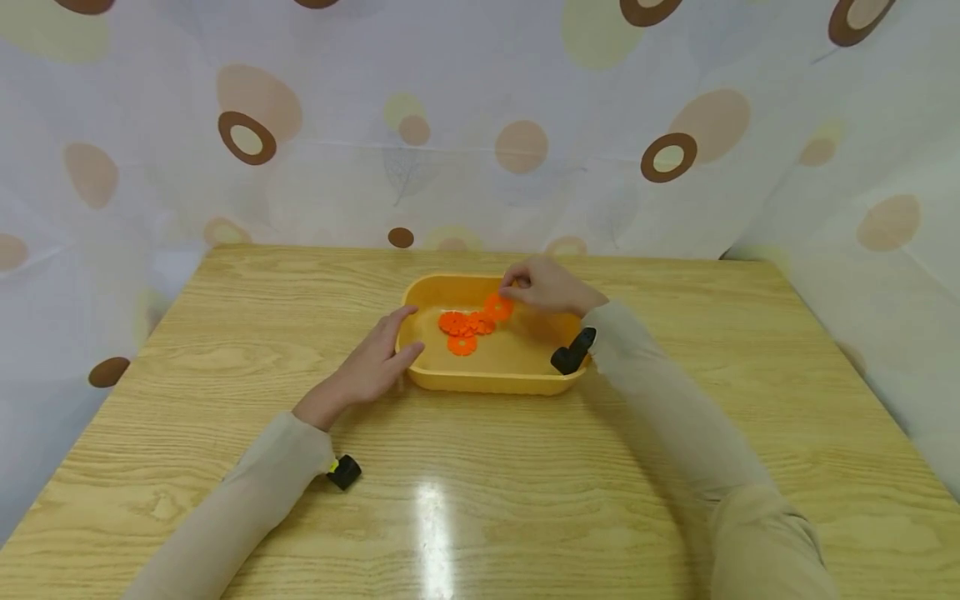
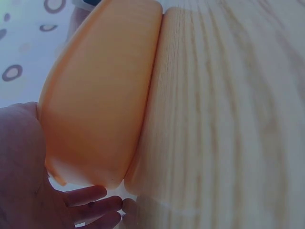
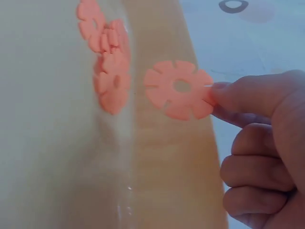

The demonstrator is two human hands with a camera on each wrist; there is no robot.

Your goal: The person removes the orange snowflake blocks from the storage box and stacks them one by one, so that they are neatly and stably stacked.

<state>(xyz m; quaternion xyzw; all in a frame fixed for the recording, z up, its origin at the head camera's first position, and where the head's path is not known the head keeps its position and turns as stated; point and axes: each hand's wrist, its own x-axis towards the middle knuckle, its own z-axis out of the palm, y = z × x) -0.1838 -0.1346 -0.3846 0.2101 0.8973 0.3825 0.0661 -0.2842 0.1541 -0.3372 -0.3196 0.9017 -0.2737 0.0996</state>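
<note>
My right hand (image 1: 551,286) pinches an orange notched disc (image 3: 164,90) with a center hole by its edge, between thumb and index finger. It holds the disc above the far side of a yellow plastic basin (image 1: 491,383). Several more orange notched discs (image 1: 457,323) lie overlapping inside the basin, left of its middle. My left hand (image 1: 371,362) rests against the left end of the basin, its thumb at the rim. In the left wrist view its fingers (image 2: 97,207) extend loosely beside the basin's outer wall.
The basin stands on a wood-grain table (image 1: 480,467) near its back edge. A patterned cloth (image 1: 450,125) hangs behind and at the sides. Black wrist cameras, one at the left sleeve (image 1: 344,472) and one at the right sleeve (image 1: 573,352), stick out; the right one overlaps the basin's near right corner.
</note>
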